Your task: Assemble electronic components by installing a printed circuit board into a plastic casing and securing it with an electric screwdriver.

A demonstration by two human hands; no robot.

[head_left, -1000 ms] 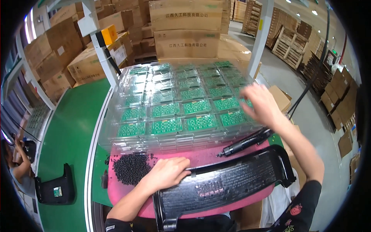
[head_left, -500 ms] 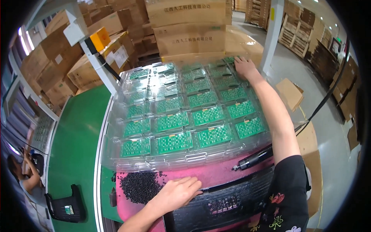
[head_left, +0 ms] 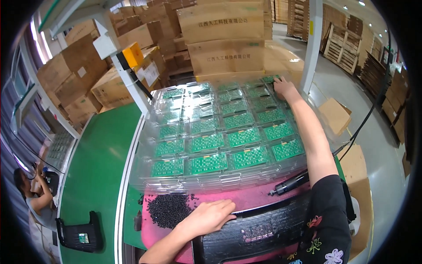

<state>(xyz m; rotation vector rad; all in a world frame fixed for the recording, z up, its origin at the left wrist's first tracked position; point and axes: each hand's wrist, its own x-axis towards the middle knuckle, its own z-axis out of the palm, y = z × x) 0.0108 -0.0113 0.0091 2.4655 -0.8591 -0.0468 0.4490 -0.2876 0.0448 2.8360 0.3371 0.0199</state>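
A stack of clear plastic trays (head_left: 220,181) holds rows of green circuit boards (head_left: 208,163). My right hand (head_left: 285,87) reaches to the far right corner, its fingers closed on the edge of a green circuit board (head_left: 271,79), which sits slightly askew of the rows. My left hand (head_left: 212,215) lies with its fingers stretched out at the upper left edge of a black plastic housing (head_left: 263,220). Left of that hand is a heap of small black screws (head_left: 169,210) on the pink mat (head_left: 224,196). A black electric screwdriver (head_left: 290,182) lies between trays and housing.
To the left runs a green conveyor belt (head_left: 103,163) bearing another black housing (head_left: 81,233) with a small board. A person (head_left: 37,193) works beyond it. Metal posts (head_left: 311,48) flank the trays; cardboard boxes (head_left: 226,39) are stacked behind. A cable (head_left: 369,112) hangs at right.
The view has shifted, so the scene sits a little further right. My right hand stays at the far corner board, and my left hand still rests at the housing edge.
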